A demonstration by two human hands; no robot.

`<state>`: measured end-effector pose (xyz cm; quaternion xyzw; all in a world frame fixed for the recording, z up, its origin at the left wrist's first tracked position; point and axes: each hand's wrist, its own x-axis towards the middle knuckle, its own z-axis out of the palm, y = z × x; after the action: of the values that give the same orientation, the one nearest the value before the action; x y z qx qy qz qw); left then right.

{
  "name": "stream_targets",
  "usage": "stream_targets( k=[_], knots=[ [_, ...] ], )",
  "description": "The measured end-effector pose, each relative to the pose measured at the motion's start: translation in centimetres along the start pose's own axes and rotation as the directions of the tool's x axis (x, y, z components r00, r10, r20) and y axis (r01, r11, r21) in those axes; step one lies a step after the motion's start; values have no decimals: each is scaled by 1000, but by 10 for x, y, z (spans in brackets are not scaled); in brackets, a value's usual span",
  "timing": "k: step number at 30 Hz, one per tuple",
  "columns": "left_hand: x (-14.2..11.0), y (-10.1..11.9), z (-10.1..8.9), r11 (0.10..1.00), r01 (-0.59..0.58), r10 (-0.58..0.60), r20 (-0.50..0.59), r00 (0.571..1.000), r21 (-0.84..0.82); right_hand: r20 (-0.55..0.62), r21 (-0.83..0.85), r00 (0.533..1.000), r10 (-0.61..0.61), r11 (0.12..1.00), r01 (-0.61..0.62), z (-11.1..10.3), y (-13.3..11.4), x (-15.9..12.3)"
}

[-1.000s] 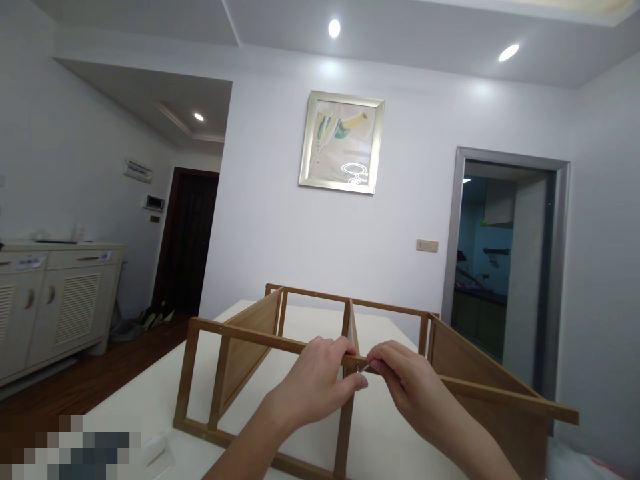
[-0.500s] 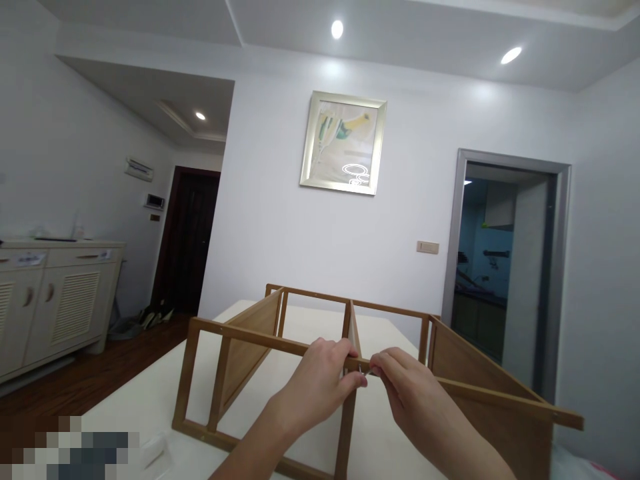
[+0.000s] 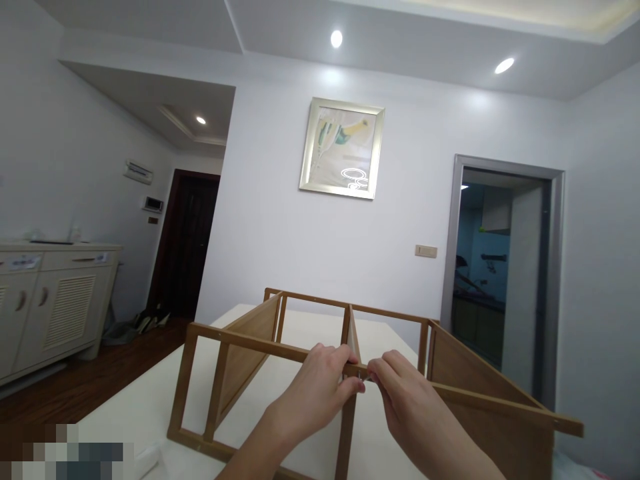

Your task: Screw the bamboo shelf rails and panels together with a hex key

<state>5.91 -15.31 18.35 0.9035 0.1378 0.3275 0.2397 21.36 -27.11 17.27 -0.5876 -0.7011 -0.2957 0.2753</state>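
A wooden shelf frame (image 3: pixel 235 337) with panel dividers lies on its side on a white table (image 3: pixel 145 400). My left hand (image 3: pixel 315 390) is wrapped round the near top rail where the middle divider meets it. My right hand (image 3: pixel 405 397) is closed in a pinch right beside it, on a small metal piece (image 3: pixel 363 381) at that joint. The piece is too small to name. Both forearms come up from the bottom edge.
A cream sideboard (image 3: pixel 45 300) stands at the left wall. A dark door (image 3: pixel 183 243) is behind it, with shoes on the wooden floor. A framed picture (image 3: pixel 343 148) hangs on the far wall. An open doorway (image 3: pixel 500 267) is at the right.
The view has tilted slightly. Both hands stay at the same joint on the rail, with only small shifts of the fingers.
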Motion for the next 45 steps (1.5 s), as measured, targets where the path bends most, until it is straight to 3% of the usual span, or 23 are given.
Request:
stream_targets(
  k=[9,24,45],
  knots=[
    [0,0,-1,1000,10,-10,9,1000,-22,204,-43,971,125,992,-119,-17,-12,13],
    [0,3,-2,998,-38,38,-10,999,-42,396,-143,896,202,977,-157,-38,-28,48],
    [-2,8,-3,999,24,-24,6,1000,-33,312,49,936,163,981,-187,-40,-11,45]
  ],
)
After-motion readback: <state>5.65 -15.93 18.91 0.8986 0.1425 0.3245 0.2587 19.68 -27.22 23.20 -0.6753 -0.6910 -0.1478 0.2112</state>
